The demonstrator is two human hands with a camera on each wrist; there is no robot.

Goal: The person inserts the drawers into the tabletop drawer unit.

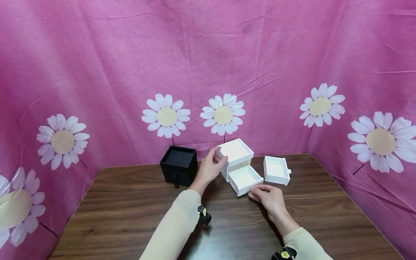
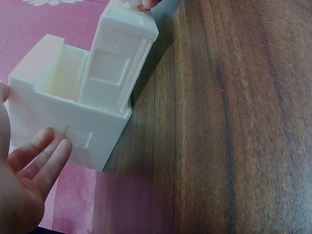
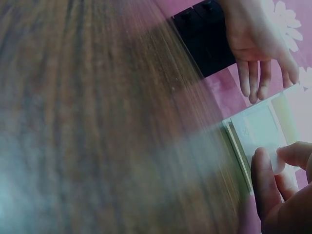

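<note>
A small white drawer cabinet stands at the back of the table. Its lower drawer is pulled well out, and the slot above it is hollow. My left hand rests against the cabinet's side; its fingertips touch the side panel in the left wrist view. In front of the drawer, my right hand pinches the round white knob between thumb and fingers. To the right lies a separate white drawer with its knob facing right. The drawers in the head view hold nothing visible.
A black drawer cabinet with a dark knob stands left of my left hand. The brown wood-grain table reaches a pink flowered cloth hanging behind and at both sides. A dark wrist camera sits on the left sleeve.
</note>
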